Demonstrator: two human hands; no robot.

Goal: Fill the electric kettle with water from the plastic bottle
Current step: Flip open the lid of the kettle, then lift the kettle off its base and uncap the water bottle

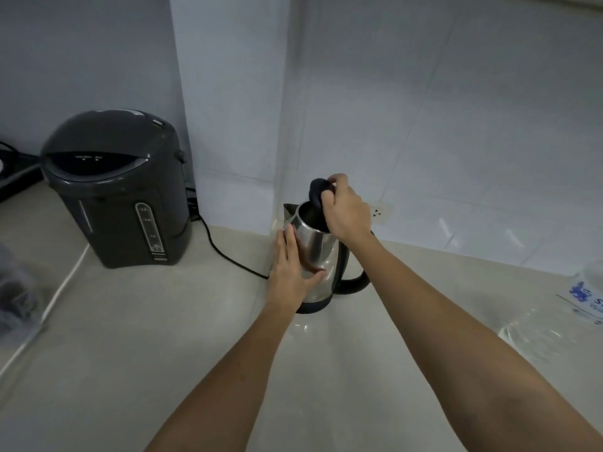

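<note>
A steel electric kettle (318, 246) with a black base and black handle stands on the pale counter (137, 337) near the wall corner. My left hand (290, 272) lies flat against its left side, thumb round the front. My right hand (342, 207) grips the kettle's black lid (317, 190), which is tipped up above the open mouth. The clear plastic bottle (567, 318) with a blue-printed label lies at the right edge, partly cut off by the frame.
A dark grey hot-water dispenser (114, 190) stands at the back left, with a black cord (228, 256) running across the counter toward the kettle. A white cable (62, 285) and a blurred dark object (16, 288) are on the left. A wall socket (378, 212) sits behind the kettle.
</note>
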